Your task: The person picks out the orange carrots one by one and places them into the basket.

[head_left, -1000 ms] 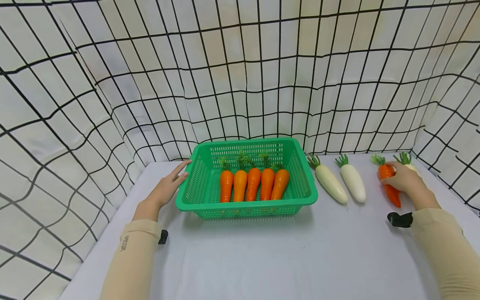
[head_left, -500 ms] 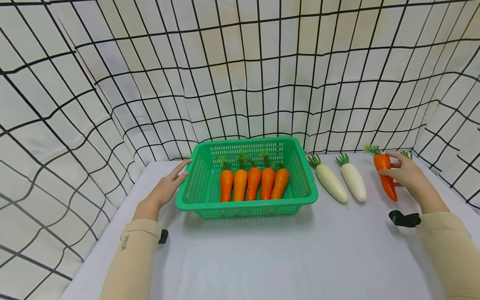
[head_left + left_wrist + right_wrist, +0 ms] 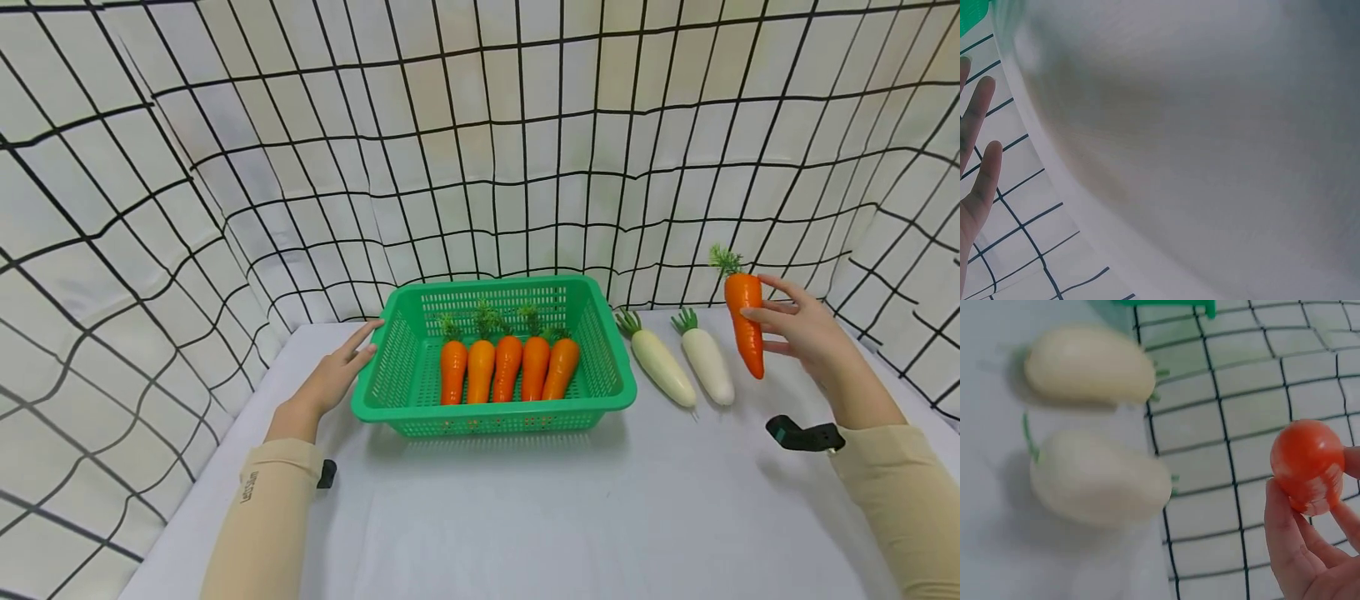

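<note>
Between thumb and fingers, my right hand (image 3: 806, 329) pinches an orange carrot (image 3: 744, 321) with a leafy green top, raised above the table at the right. The right wrist view shows that carrot (image 3: 1308, 464) end-on, fingertips around its sides. My left hand (image 3: 336, 372) has its fingers extended, fingertips at the left rim of a green plastic basket (image 3: 495, 416). Several carrots (image 3: 507, 367) lie side by side in the basket, leafy tops toward the back. In the left wrist view only part of the left hand (image 3: 975, 162) shows, fingers spread.
Two white radishes lie right of the basket: a cream one (image 3: 663, 367) and a whiter one (image 3: 707, 364). A white cloth covers the table (image 3: 495, 517). Behind and at both sides stands a white wall with black netting (image 3: 510, 150).
My right hand has lifted the carrot off the table and moved it up and leftward, toward the radishes. The left hand and basket have stayed still.
</note>
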`<move>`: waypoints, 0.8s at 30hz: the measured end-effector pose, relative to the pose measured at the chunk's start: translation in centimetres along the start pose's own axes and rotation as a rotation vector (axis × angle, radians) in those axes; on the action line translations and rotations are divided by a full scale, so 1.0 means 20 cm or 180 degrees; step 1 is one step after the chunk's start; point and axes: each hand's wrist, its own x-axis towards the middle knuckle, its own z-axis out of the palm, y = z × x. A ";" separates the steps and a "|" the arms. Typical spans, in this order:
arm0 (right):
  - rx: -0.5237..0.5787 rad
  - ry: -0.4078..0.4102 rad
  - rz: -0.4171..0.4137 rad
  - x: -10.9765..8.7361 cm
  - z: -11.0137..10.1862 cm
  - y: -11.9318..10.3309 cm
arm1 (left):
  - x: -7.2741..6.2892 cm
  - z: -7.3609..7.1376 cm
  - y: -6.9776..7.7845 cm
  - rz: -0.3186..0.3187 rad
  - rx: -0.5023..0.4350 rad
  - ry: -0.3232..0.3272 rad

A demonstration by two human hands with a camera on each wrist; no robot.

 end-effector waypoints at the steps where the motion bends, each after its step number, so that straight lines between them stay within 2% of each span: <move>1: 0.0138 -0.0040 0.0002 0.00 0.01 -0.02 | 0.00 0.00 0.00 0.0003 -0.0001 0.0000; 6: 0.0920 -0.0258 0.0003 0.00 0.06 -0.11 | 0.00 0.00 0.00 0.0011 -0.0003 0.0007; 10: 0.1700 -0.0490 0.0182 0.01 0.11 -0.18 | 0.01 0.00 0.00 -0.0015 -0.0001 0.0007; 13: 0.2112 -0.0675 0.0331 0.01 0.15 -0.21 | 0.00 0.00 0.00 -0.0023 -0.0006 0.0006; 17: 0.2270 -0.0843 0.0402 0.02 0.22 -0.27 | 0.00 0.00 0.00 -0.0010 -0.0020 0.0003; 24: 0.2093 -0.1099 0.0348 0.05 0.34 -0.39 | 0.00 0.01 0.00 0.0014 -0.0025 0.0009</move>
